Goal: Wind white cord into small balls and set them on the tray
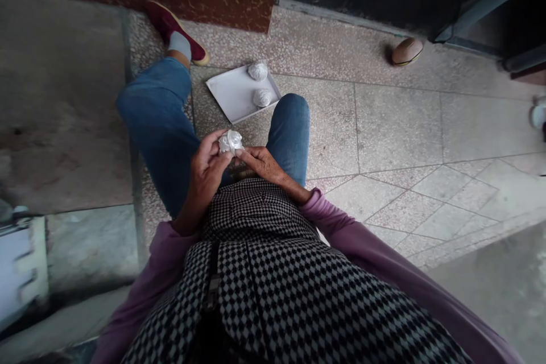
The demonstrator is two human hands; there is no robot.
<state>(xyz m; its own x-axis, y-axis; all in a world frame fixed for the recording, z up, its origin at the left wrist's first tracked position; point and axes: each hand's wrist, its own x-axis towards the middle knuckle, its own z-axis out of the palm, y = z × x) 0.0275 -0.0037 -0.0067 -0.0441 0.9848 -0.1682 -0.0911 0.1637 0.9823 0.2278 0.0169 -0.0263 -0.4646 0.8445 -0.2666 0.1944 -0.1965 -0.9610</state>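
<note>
My left hand (206,172) and my right hand (261,162) meet in front of my lap, between my knees. Both close their fingers on a small crumpled white wad (231,141) that looks like foil or plastic wrap. Beyond my hands, on the floor, lies a white flat tray (232,96) with two similar white wads, one (258,70) at its far edge and one (261,97) near my right knee. I am seated, in jeans, a checked vest and purple sleeves.
Terrazzo floor tiles (384,125) stretch to the right. A concrete step (63,96) lies on the left. My foot in a red shoe (170,25) rests by the red wall base. A tan shoe (407,51) lies near the dark doorway at upper right.
</note>
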